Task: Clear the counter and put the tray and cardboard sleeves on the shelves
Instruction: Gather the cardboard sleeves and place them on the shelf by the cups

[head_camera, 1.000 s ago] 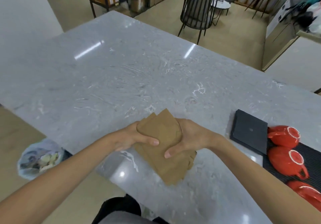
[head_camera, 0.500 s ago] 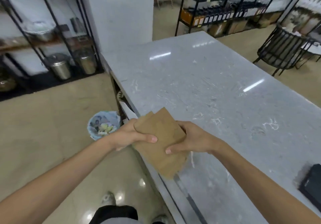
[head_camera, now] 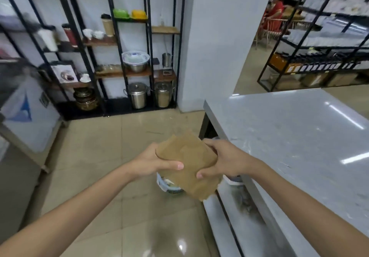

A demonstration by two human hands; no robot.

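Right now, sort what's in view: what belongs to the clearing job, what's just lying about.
Job:
- cardboard sleeves, gripped by left hand and right hand
- counter
- black shelves ahead

Lying about:
- bin on the floor under the sleeves
- steel pots and bowl on the shelves

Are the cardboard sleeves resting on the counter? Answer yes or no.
No: both hands, left hand and right hand, hold the cardboard sleeves above the floor, beside the counter.

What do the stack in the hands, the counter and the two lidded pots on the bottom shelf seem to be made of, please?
Stack of sleeves: matte brown cardboard, apparently. Counter: polished grey veined stone or an imitation, reflecting lights. Lidded pots: shiny silver metal, likely stainless steel.
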